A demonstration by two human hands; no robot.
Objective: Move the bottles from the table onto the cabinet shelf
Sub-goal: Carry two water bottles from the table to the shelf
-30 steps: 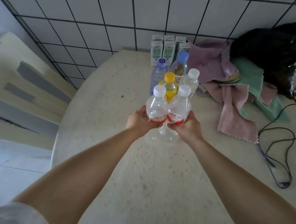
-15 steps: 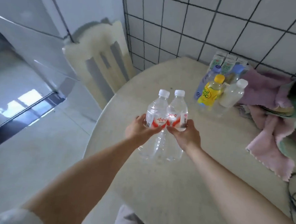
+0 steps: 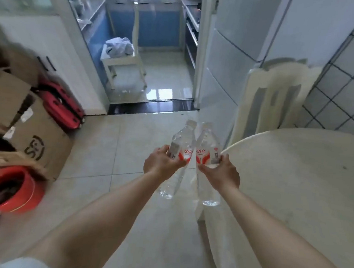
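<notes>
Left hand [image 3: 162,163] & right hand [image 3: 221,173] each gripped a clear water bottle [image 3: 180,152], [image 3: 208,154], side by side. View had swung off table [image 3: 293,170] twd floor; carry underway, cabinet shelf not in view.

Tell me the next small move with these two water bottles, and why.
Probably carry them on across the floor. The left hand grips one clear water bottle, the right hand grips the other water bottle, and both hang over tiles beside the round table. No cabinet shelf shows clearly yet, so setting down seems premature.
</notes>
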